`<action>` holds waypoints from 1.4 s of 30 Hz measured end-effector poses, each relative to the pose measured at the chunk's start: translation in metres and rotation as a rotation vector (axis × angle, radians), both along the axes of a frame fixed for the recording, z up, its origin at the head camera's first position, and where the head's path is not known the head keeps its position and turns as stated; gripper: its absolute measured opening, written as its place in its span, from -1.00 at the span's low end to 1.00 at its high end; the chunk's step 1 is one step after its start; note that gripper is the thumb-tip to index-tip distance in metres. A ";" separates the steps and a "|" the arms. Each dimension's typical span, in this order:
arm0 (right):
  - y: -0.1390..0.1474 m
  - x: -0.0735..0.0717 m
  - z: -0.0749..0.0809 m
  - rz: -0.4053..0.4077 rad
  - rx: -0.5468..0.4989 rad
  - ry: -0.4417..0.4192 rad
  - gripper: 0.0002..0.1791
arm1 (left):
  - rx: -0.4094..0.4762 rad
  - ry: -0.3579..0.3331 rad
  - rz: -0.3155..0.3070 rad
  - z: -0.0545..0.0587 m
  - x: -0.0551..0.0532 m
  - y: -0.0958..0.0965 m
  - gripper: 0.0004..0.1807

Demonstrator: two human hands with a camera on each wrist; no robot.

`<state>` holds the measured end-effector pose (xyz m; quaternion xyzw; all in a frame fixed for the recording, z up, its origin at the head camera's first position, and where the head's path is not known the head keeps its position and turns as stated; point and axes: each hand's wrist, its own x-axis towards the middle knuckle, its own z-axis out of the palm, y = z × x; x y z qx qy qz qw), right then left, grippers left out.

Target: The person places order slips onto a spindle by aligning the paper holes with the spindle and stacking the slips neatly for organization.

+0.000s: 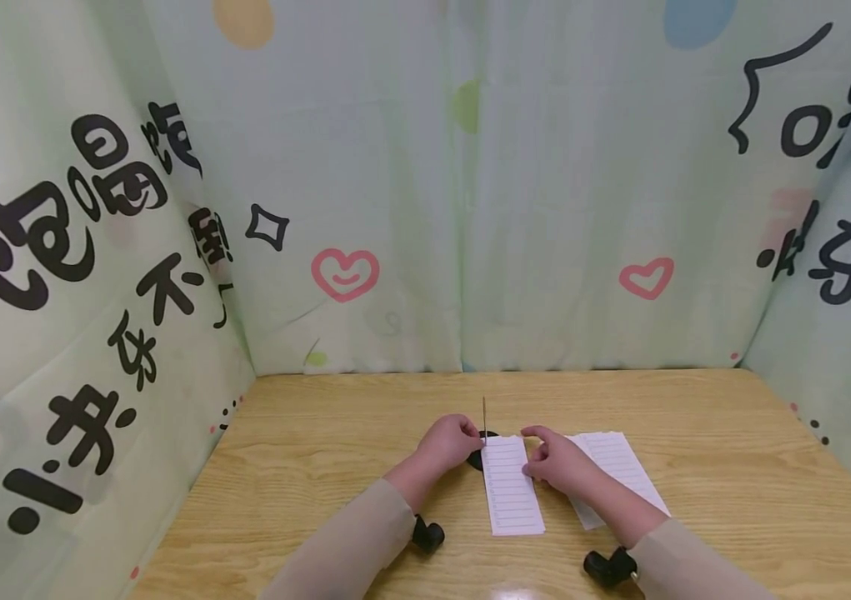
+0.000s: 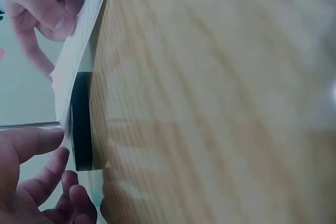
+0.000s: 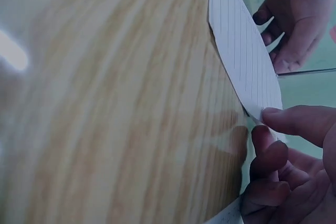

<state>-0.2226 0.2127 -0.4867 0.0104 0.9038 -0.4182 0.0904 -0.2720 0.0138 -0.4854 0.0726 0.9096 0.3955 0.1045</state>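
A lined white paper slip (image 1: 513,496) lies over the black round base (image 1: 474,461) of a bill spike, which it partly hides. The thin metal rod (image 1: 484,412) of the spike stands upright at the slip's top left corner. My left hand (image 1: 448,440) pinches that corner right beside the rod. On the other side, my right hand (image 1: 562,463) holds the slip's right edge, thumb (image 3: 294,121) on top and curled fingers below. In the left wrist view the slip (image 2: 79,51) slopes above the base (image 2: 81,129).
More lined paper slips (image 1: 620,462) lie on the wooden table (image 1: 335,433) under and beyond my right forearm. Printed curtains (image 1: 545,208) enclose the table at the back and both sides. A black wrist camera (image 1: 428,534) sits at each cuff.
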 end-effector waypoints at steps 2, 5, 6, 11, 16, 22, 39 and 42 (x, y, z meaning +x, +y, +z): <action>0.001 0.001 0.002 0.007 0.007 0.007 -0.32 | 0.012 0.000 0.008 -0.001 0.000 -0.002 -0.84; 0.004 0.002 0.005 0.016 0.013 0.024 -0.32 | 0.021 -0.002 0.018 -0.003 0.001 -0.006 -0.80; 0.006 0.002 0.006 0.019 0.011 0.030 -0.32 | 0.020 -0.004 0.019 -0.003 0.001 -0.008 -0.78; 0.021 0.003 0.008 0.053 0.011 0.050 -0.34 | -0.015 -0.012 -0.003 -0.005 0.002 -0.014 -0.62; 0.045 0.005 0.012 0.083 0.044 0.067 -0.32 | -0.058 -0.015 -0.067 -0.006 0.001 -0.017 -0.50; 0.075 0.009 0.017 0.090 0.081 0.056 -0.28 | -0.089 -0.017 -0.106 -0.006 0.001 -0.019 -0.42; 0.137 0.021 0.033 0.081 0.081 0.047 -0.23 | -0.083 -0.025 -0.126 -0.002 0.002 -0.020 -0.41; 0.140 0.020 0.030 0.070 0.089 0.026 -0.23 | -0.081 -0.032 -0.124 -0.001 0.004 -0.019 -0.42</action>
